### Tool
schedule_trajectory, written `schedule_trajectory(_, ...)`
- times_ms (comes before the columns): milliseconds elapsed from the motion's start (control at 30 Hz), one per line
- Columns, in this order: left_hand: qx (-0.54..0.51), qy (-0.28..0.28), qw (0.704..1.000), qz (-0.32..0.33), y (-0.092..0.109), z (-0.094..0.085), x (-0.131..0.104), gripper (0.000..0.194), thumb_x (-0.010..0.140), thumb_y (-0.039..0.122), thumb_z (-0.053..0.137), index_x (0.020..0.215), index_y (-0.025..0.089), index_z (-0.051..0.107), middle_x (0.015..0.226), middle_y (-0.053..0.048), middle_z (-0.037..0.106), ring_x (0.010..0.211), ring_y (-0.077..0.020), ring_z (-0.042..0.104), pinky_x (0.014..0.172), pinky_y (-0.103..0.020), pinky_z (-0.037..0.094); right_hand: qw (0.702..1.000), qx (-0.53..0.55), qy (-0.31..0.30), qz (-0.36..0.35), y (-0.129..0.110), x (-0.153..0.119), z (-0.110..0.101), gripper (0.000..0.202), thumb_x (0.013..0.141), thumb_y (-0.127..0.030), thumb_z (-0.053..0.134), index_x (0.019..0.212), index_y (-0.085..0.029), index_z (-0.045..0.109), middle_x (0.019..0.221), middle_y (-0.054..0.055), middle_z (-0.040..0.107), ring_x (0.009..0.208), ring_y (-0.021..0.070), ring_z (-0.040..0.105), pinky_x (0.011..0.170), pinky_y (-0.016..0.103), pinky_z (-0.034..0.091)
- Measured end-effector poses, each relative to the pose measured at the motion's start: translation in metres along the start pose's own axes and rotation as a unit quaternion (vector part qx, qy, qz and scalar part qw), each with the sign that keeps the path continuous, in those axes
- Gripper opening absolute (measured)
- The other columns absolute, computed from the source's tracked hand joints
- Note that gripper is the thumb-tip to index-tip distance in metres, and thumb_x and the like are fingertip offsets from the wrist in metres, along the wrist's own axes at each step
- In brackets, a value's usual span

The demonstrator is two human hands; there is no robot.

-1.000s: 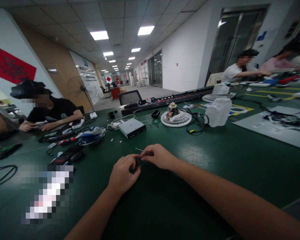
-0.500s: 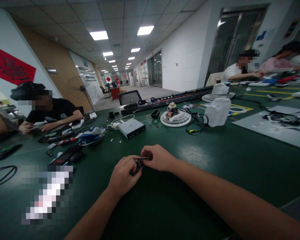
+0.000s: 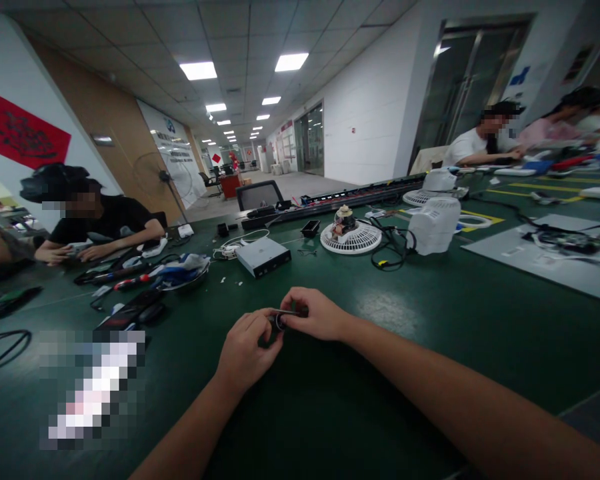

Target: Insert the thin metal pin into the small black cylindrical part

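Green tabletop (image 3: 405, 360) spreads beneath your bare forearms, and your two hands meet near its middle, on the near side. Your left hand (image 3: 247, 350) is closed to a narrow pinch around a small dark part (image 3: 280, 322), which has a pale ring on the end that shows. Your right hand (image 3: 317, 317) has its fingertips drawn together on a thin metal tool (image 3: 286, 312), which lies across the top of that part and points left towards your left fingers. Much of the part is hidden by your fingers, so you cannot tell its full shape.

Beyond your hands, slightly left, sits a silver drive box (image 3: 264, 257), with a white cable (image 3: 225, 251) just beside it. Farther right you have a small black tray (image 3: 311, 229), then a round white fan grille (image 3: 351, 241) bearing a motor (image 3: 344, 223), a black cable (image 3: 397, 257) and a white housing (image 3: 434, 227). A pale board (image 3: 520, 252) carrying wires lies at the far right. On the left, a person in black (image 3: 105, 223) leans over the table's edge, near some tools and a blue and white bundle (image 3: 180, 270).
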State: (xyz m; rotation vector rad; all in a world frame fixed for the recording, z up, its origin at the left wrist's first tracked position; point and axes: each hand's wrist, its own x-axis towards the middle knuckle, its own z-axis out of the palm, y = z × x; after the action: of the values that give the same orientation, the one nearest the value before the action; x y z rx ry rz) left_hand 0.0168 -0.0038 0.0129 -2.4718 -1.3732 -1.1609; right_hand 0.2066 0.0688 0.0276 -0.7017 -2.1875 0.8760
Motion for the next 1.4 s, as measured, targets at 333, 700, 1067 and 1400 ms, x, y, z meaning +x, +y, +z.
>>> schedule_trajectory(333,-0.001,0.014,0.999,-0.03,-0.005,0.001,-0.002,0.026,0.08,0.017,0.062,0.067,0.023,0.039,0.107,-0.008,0.071,0.098,-0.022,0.066,0.079,-0.037,0.053,1.0,-0.001,0.0,-0.017,0.0,0.001,0.003,0.01,0.081,-0.022,0.066,0.087,-0.016,0.07,0.077,0.001,0.063,0.069,0.012,0.058,0.062,0.023,0.044)
schedule_trajectory(700,-0.011,0.001,0.999,-0.036,-0.006,0.002,-0.002,0.026,0.078,0.016,0.061,0.067,0.023,0.039,0.102,-0.006,0.072,0.096,-0.0209,0.066,0.078,-0.035,0.053,0.999,0.0,-0.044,0.002,0.003,0.001,0.004,0.014,0.082,-0.023,0.064,0.092,-0.016,0.071,0.079,0.001,0.067,0.067,0.012,0.057,0.062,0.023,0.043)
schedule_trajectory(1067,0.017,-0.021,0.999,-0.04,-0.003,0.003,-0.001,0.02,0.078,0.018,0.06,0.067,0.022,0.044,0.088,-0.005,0.071,0.085,-0.0209,0.066,0.071,-0.033,0.052,0.981,0.117,-0.094,0.124,0.008,0.003,0.003,0.014,0.082,-0.026,0.063,0.088,-0.014,0.065,0.067,-0.002,0.061,0.051,0.008,0.051,0.048,0.02,0.04)
schedule_trajectory(1400,0.011,-0.027,0.998,-0.055,-0.004,0.0,-0.001,0.023,0.077,0.016,0.06,0.069,0.023,0.041,0.104,-0.006,0.071,0.098,-0.023,0.066,0.078,-0.036,0.052,0.995,0.029,-0.077,0.063,0.009,0.002,0.001,0.019,0.08,-0.028,0.066,0.094,-0.015,0.071,0.072,-0.001,0.065,0.058,0.0096,0.053,0.054,0.021,0.039)
